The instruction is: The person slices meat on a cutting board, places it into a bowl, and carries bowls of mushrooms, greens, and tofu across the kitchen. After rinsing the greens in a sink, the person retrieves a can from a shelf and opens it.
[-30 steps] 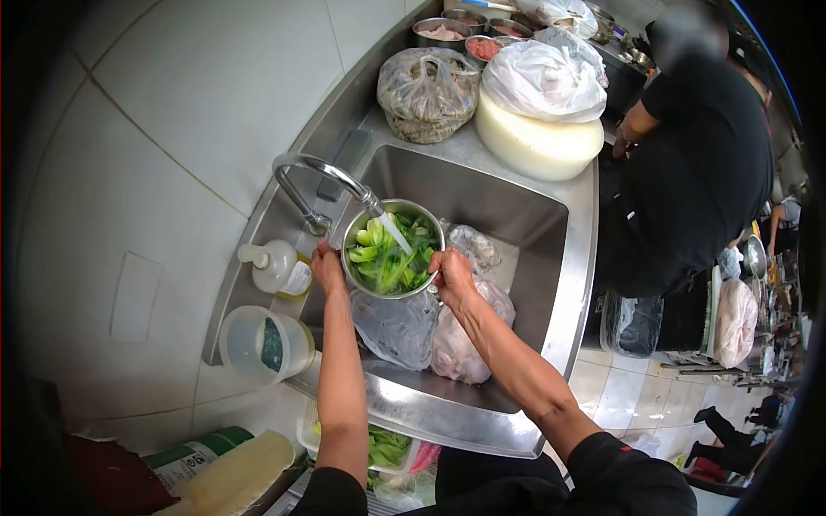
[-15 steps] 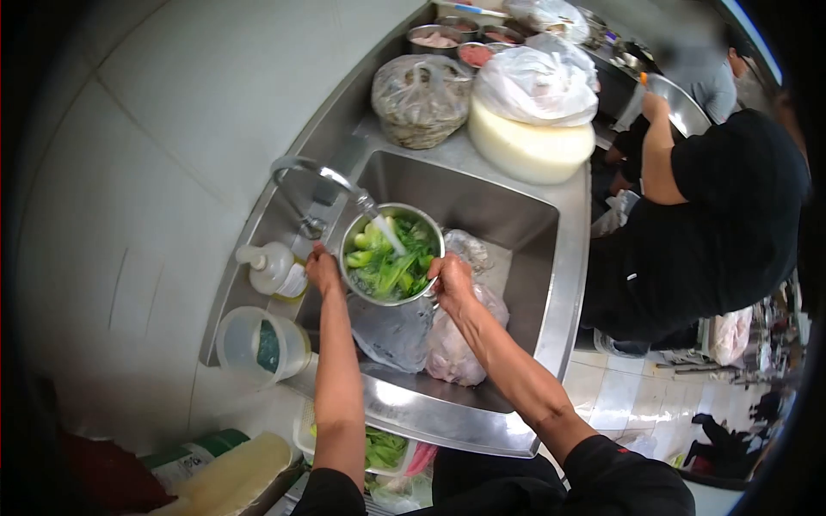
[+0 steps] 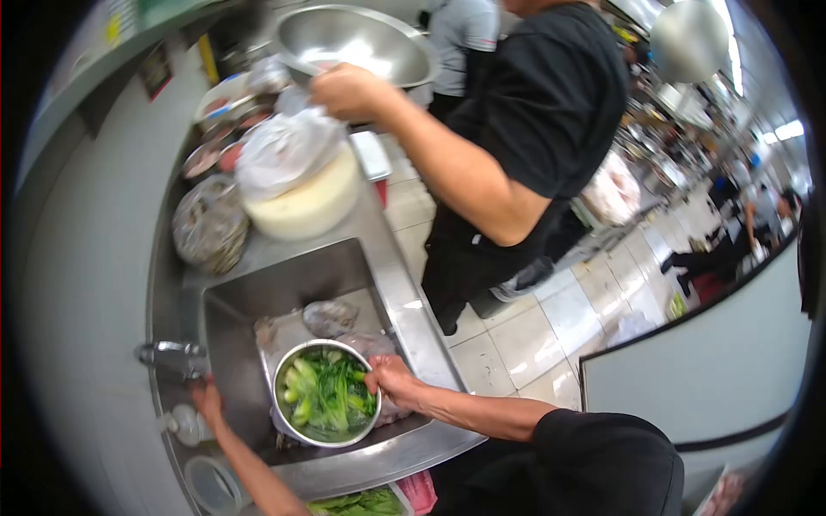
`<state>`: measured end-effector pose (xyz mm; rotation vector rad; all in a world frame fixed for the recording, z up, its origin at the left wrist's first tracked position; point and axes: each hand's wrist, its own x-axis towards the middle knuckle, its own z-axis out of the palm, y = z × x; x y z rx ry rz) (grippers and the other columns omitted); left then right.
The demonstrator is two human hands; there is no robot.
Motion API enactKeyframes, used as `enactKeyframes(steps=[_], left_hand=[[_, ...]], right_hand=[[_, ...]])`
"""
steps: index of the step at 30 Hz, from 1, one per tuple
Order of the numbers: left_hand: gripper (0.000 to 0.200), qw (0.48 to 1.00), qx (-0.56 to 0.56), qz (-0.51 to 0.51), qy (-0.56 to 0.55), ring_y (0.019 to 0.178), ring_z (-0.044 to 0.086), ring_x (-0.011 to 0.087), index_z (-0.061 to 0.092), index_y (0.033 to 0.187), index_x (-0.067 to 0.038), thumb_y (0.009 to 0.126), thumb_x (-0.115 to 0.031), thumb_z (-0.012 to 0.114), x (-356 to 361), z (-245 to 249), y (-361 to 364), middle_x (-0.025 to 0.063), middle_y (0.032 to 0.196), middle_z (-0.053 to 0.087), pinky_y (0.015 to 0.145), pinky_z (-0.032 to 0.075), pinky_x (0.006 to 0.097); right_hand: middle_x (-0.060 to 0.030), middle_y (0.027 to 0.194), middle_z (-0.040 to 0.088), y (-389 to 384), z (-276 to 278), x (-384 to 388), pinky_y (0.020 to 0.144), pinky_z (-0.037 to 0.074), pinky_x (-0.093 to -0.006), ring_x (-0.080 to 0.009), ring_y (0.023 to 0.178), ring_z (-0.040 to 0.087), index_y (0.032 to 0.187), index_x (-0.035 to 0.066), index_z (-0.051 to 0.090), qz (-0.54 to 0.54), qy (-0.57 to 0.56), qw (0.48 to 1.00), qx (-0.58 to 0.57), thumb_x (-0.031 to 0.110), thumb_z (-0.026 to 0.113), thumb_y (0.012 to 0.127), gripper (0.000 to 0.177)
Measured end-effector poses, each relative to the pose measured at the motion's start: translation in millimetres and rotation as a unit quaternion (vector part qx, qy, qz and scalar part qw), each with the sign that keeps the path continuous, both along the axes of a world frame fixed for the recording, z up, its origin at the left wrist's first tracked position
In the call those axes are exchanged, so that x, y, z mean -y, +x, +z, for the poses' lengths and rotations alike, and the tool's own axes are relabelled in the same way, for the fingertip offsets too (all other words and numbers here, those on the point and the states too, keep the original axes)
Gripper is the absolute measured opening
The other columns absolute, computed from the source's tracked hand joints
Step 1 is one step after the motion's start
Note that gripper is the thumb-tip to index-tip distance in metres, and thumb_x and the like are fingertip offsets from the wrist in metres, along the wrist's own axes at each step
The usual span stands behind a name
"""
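Round steel pot of leafy greens, right hand at rim

Round silver steel pot [image 3: 325, 342]: mouth up, circular, with no long axis; over the rectangular steel sink [image 3: 284, 279]. Contents: green leafy vegetables [image 3: 331, 391] in water, pale stems toward the faucet side, darker leaves toward the right hand [image 3: 396, 381].
Right hand: clenched on the pot's rim; pot to its left.
Left hand [image 3: 207, 401]: beside the curved chrome faucet [image 3: 172, 353], apart from the pot; grasp cannot be told.
Knotted translucent plastic bag [image 3: 211, 225]: brownish contents, on the counter.
Lower edge: light-coloured container [image 3: 401, 499], green leaves inside.
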<state>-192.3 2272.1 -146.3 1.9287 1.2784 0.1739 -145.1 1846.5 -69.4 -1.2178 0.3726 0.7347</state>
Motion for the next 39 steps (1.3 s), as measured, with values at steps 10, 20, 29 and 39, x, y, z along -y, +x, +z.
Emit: enactKeyframes(steps=[10,20,29,39], left_hand=[[0.023,0.901,0.116,-0.256,-0.332,0.056,0.059,0.0121,0.064,0.089,-0.004,0.092,-0.026,0.064,257.2,96.1,-78.6,0.005,0.068,0.064,0.048,0.044,0.0233],[0.028,0.828,-0.122,-0.481,-0.261,0.063,0.065,0.0167,0.067,0.086,0.0,0.09,-0.028,0.065,509.7,60.2,-55.5,0.0082,0.072,0.068,0.056,0.048,0.028],[0.036,0.76,-0.164,-0.623,-0.087,0.082,0.069,0.0321,0.069,0.092,0.001,0.085,-0.034,0.065,704.7,91.8,10.6,0.0184,0.085,0.07,0.074,0.052,0.0383],[0.024,0.805,-0.092,-0.518,-0.275,0.07,0.067,0.0136,0.066,0.09,0.002,0.089,-0.022,0.066,809.3,103.5,86.0,0.0085,0.078,0.07,0.06,0.05,0.027]], right_hand=[[0.0013,0.057,0.041,-70.8,39.4,217.2,0.041,0.024,-0.0284,-0.0102,0.046,0.038,0.059,0.01,0.044,-0.154,-0.009,0.988,-0.031,-0.008,0.057,0.055,0.023],[-0.0011,0.057,0.047,-123.4,46.3,443.5,0.04,0.029,-0.0258,-0.0112,0.042,0.038,0.063,0.007,0.05,-0.446,-0.041,0.894,-0.023,-0.012,0.055,0.05,0.023],[-0.0023,0.061,0.052,-90.7,31.0,629.3,0.038,0.029,-0.0249,-0.0116,0.041,0.039,0.07,0.003,0.053,-0.639,0.017,0.767,0.055,-0.013,0.052,0.05,0.025],[-0.0018,0.063,0.047,58.0,27.8,822.3,0.042,0.032,-0.0274,-0.0142,0.051,0.043,0.07,0.007,0.047,-0.736,0.037,0.665,0.12,-0.006,0.051,0.054,0.021]])
